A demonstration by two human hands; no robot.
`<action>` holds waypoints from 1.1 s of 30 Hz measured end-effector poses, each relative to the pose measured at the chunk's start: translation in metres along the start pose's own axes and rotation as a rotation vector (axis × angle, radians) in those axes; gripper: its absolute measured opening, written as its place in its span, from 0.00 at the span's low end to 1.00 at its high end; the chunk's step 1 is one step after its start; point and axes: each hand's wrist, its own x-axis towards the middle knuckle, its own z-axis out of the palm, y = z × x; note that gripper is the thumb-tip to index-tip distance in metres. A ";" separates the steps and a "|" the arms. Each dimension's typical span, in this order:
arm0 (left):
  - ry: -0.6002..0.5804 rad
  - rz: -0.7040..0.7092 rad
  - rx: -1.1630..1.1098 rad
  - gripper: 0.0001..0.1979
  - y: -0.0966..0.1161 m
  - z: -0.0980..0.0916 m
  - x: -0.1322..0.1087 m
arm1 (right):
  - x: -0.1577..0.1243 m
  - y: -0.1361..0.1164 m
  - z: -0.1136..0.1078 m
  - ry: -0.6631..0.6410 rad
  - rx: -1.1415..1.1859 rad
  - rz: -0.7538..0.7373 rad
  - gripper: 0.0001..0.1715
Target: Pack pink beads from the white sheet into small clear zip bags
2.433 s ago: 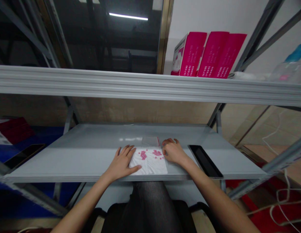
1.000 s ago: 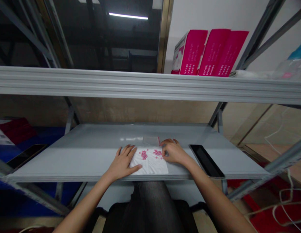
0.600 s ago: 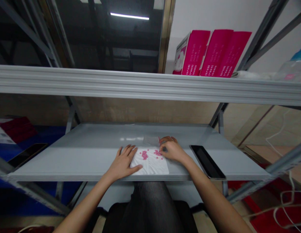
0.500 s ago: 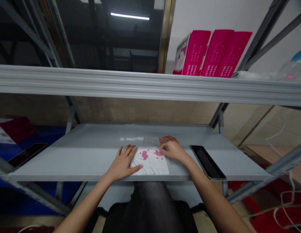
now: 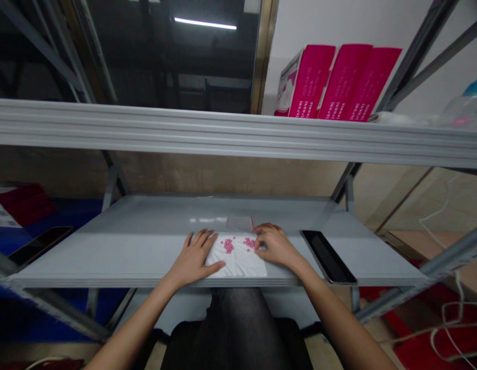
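Note:
A white tissue [image 5: 240, 264], slightly wrinkled, lies near the front edge of the grey shelf. Two clusters of small round pink beads rest on it, a left cluster [image 5: 228, 246] and a right cluster [image 5: 249, 242], with a few strays around them. Spread flat, my left hand [image 5: 194, 258] presses on the tissue's left edge. My right hand [image 5: 274, 244] has thumb and forefinger pinched together at the right cluster; whatever is between the fingertips is too small to make out. Just behind the tissue lies a small clear zip bag [image 5: 239, 222] with a red strip.
A black phone [image 5: 328, 257] lies to the right on the grey shelf [image 5: 146, 236]. Another dark phone [image 5: 41, 245] is at far left. Pink boxes [image 5: 348, 82] stand on the upper shelf, whose metal beam [image 5: 207, 133] crosses above my hands.
My right hand has shifted slightly down, its fingertips now at the right edge of the right cluster, and more of the zip bag's red strip shows. My left hand stays in place.

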 end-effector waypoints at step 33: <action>0.019 0.004 -0.044 0.38 0.001 -0.002 -0.002 | 0.060 -0.028 0.029 0.033 -0.001 -0.023 0.07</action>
